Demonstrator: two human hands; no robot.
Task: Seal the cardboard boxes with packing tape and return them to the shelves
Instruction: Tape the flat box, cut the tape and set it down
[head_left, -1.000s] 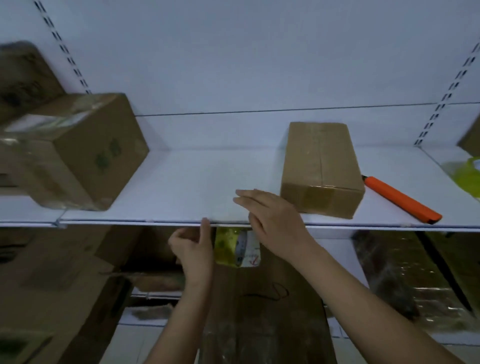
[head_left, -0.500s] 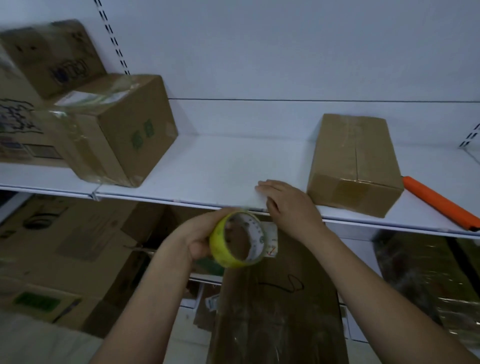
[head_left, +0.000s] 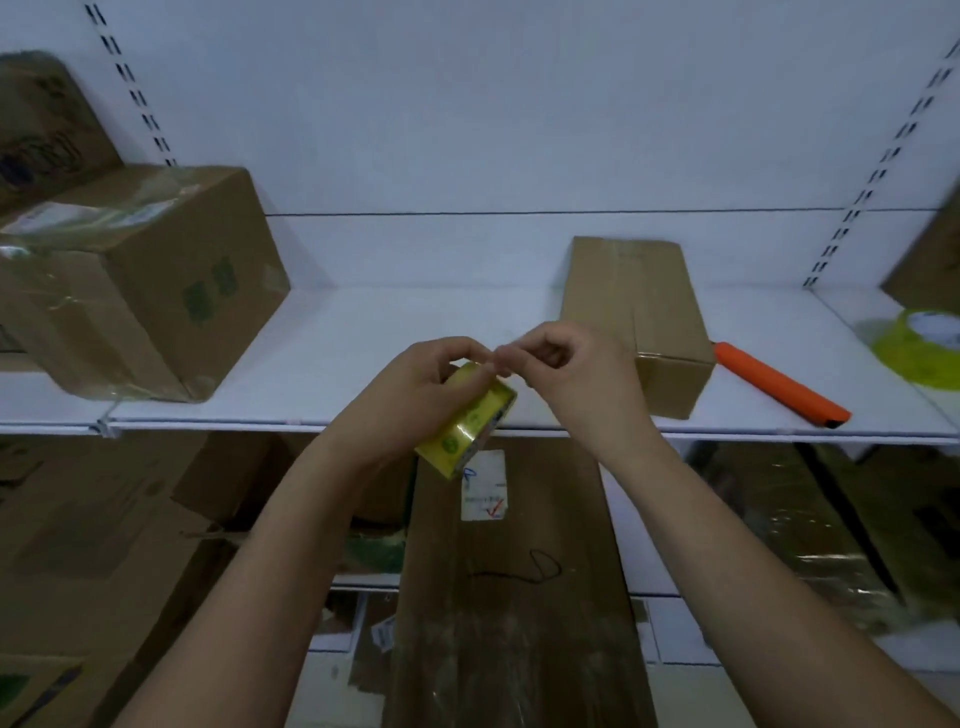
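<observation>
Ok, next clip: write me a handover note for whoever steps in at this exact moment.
Left hand grips the yellow tape roll in front of the shelf.
Right hand pinches at the roll's top, apparently picking for the tape end; no strip pulled out yet.
Narrow box lies on the shelf right of the hands, orange cutter beside it, second roll far right. Large taped box sits left.
Left to do: free the end and tape whichever boxes are unsealed; the narrow box's seal is unclear.
</observation>
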